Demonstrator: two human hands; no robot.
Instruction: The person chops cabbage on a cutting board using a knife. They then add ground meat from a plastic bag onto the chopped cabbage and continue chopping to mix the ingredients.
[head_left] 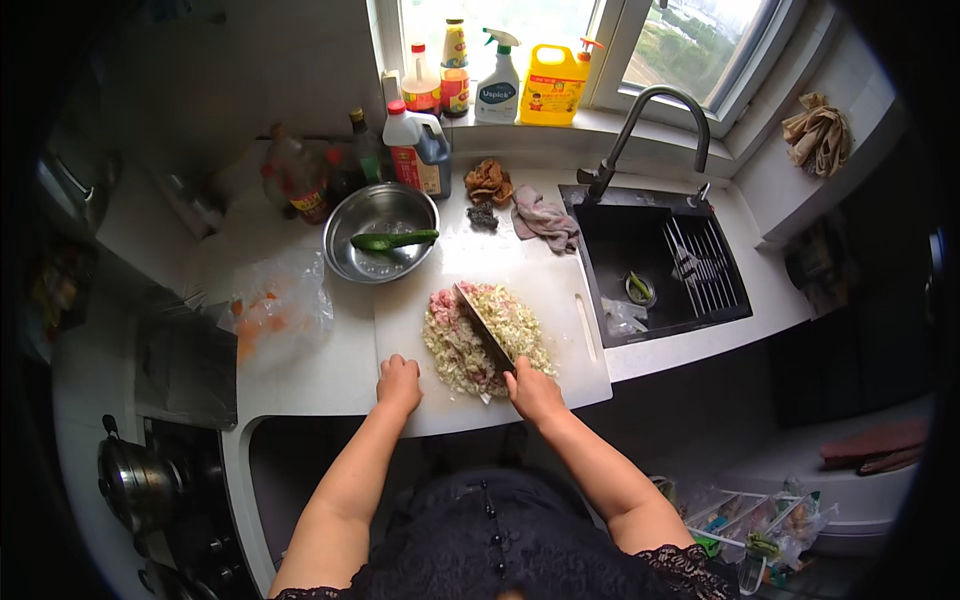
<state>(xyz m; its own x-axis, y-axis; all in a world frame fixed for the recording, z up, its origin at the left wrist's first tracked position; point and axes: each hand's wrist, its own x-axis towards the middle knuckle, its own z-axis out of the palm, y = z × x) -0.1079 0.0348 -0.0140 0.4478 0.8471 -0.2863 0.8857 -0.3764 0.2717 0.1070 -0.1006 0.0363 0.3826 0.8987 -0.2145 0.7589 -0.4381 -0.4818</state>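
Observation:
A mound of chopped pale vegetable and pink minced meat [535,335] lies on a white cutting board [560,375]. My right hand [537,390] is closed around the handle of a cleaver [487,330], whose dark blade stands on edge in the mound, slanting away to the left. Near the board's left edge, my left hand [399,384] rests with its fingers curled in, and no object shows in it. Behind the board, a steel bowl [345,262] holds a long green cucumber or similar vegetable [393,240].
To the right is a black sink [600,270] with a tall faucet [705,130]. A grey-pink cloth [545,220] lies beside it. Clear plastic bags [300,285] lie at left, near a pot [140,480] on the stove. Bottles, including a red-capped jug [405,145], stand behind.

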